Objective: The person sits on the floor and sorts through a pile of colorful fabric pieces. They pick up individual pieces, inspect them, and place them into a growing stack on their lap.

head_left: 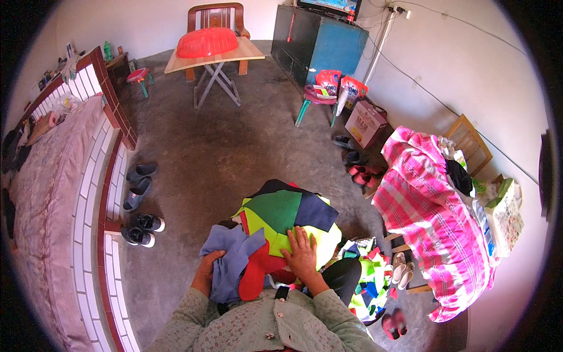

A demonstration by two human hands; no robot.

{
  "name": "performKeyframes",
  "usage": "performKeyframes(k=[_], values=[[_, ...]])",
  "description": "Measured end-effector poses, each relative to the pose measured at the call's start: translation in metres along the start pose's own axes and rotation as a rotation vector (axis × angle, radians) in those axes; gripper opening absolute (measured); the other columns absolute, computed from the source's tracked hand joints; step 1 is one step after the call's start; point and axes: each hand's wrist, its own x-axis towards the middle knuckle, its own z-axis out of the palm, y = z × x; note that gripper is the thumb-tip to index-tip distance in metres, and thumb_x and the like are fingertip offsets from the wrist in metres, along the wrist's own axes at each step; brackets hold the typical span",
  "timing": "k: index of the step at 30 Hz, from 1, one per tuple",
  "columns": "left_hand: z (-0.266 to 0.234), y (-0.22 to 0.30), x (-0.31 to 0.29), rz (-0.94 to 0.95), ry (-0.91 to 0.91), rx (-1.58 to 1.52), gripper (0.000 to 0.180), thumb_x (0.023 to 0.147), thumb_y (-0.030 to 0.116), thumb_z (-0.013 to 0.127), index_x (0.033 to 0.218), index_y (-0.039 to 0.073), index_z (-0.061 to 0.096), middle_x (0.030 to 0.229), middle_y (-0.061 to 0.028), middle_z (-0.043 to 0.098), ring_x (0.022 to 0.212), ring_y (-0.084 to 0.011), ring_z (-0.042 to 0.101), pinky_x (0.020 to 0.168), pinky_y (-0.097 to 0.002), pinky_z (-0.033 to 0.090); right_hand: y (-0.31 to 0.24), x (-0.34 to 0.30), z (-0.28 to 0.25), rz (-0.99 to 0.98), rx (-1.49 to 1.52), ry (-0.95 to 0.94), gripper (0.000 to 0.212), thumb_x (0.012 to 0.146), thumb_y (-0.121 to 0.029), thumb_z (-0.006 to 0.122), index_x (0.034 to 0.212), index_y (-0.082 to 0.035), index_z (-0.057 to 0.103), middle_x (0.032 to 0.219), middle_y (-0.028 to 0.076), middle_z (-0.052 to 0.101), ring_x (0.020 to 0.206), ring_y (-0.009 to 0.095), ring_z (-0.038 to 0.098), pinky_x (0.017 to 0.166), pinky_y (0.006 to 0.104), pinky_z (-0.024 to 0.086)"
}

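Note:
On my lap lies a heap of coloured fabric pieces: a green piece [275,210], a navy piece [316,211], a bright yellow-green piece [327,239] and a red piece [257,270], with black at the far edge. My left hand [207,271] is closed on the left edge of a crumpled blue-grey cloth [230,255], which overlaps the heap's left side. Flat on the yellow-green fabric rests my right hand [302,257], fingers spread, gripping nothing. How the pieces are joined, if at all, I cannot tell.
Beside my right knee sits a pile of cloth scraps [370,284]. A pink checked cloth [431,229] covers furniture at right. Shoes [141,188] stand by the tiled bed edge at left. Ahead, a red basin [208,43] lies upturned on a folding table [249,51].

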Motion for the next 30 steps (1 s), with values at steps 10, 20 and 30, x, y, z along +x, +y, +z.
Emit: performKeyframes(k=[10, 20, 30], values=[[0.002, 0.000, -0.007, -0.106, 0.110, -0.001, 0.042, 0.077, 0.015, 0.060, 0.116, 0.001, 0.053, 0.104, -0.0135, 0.063, 0.093, -0.0261, 0.062, 0.083, -0.0367, 0.051, -0.036, -0.024, -0.026, -0.468, 0.114, -0.195, 0.084, 0.065, -0.023, 0.072, 0.138, -0.018, 0.031, 0.143, 0.013, 0.028, 0.132, 0.029, 0.028, 0.106, 0.0490, 0.019], [-0.014, -0.004, -0.006, -0.138, 0.120, -0.058, 0.035, 0.080, 0.012, 0.057, 0.113, -0.002, 0.055, 0.104, -0.0146, 0.063, 0.092, -0.0248, 0.063, 0.083, -0.0365, 0.052, -0.061, -0.019, 0.013, -0.740, -0.020, -0.169, 0.060, 0.074, -0.015, 0.055, 0.131, -0.009, 0.039, 0.143, 0.013, 0.029, 0.132, 0.025, 0.028, 0.108, 0.0430, 0.019], [-0.006, 0.002, -0.008, -0.112, 0.087, -0.055, 0.036, 0.079, 0.008, 0.057, 0.112, -0.003, 0.054, 0.102, -0.0160, 0.063, 0.091, -0.0260, 0.063, 0.082, -0.0363, 0.053, -0.072, -0.010, 0.015, -0.729, 0.141, -0.200, 0.048, 0.071, -0.012, 0.054, 0.118, -0.002, 0.050, 0.140, 0.016, 0.033, 0.131, 0.030, 0.030, 0.106, 0.0438, 0.023]])
